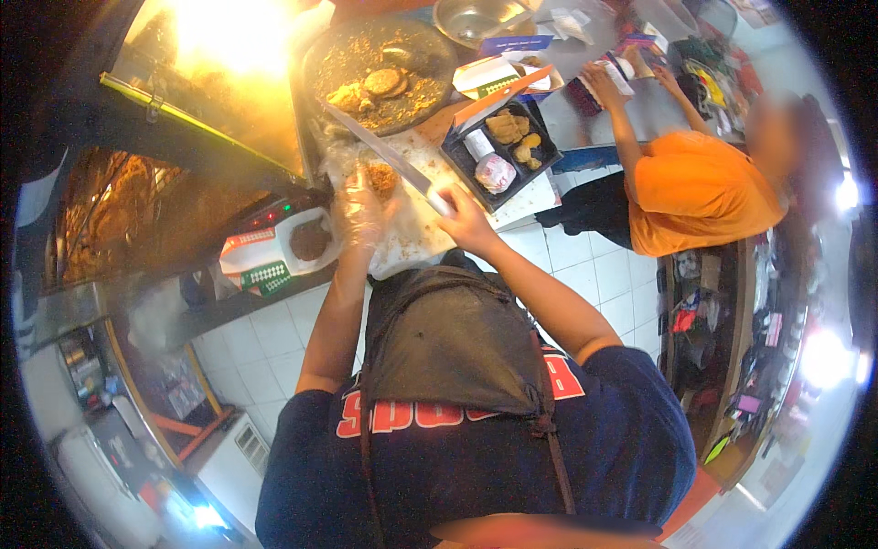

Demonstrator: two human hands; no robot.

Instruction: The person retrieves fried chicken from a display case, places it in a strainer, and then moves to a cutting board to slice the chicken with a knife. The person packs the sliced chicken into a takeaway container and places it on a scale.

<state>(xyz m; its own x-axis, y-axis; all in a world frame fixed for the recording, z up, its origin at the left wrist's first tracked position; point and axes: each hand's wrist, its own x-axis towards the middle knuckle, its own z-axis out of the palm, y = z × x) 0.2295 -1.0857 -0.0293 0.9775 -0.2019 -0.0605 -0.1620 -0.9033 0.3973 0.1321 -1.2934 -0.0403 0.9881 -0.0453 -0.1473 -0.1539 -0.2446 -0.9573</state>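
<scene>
My right hand (pixel 468 218) grips the pale handle of a long kitchen knife (pixel 387 152). Its blade slants up and left over a white cutting board (pixel 411 237), the tip near the rim of a large round pan (pixel 446 62). In a clear plastic glove, my left hand (pixel 363 213) holds a browned, crumb-coated piece of fried food (pixel 381 177) on the board, left of the blade. Right of the knife, an open black takeaway box (pixel 473 182) holds fried pieces (pixel 509 127) and a paper-wrapped round item (pixel 494 172). Crumbs are scattered on the board.
Fried pieces (pixel 384 82) lie in the pan. A lit glass display case (pixel 226 103) stands at left, above a white-and-green carton (pixel 264 250). Beyond the box are another open carton (pixel 480 77) and a metal bowl (pixel 473 20). A person in an orange shirt (pixel 699 189) works at right.
</scene>
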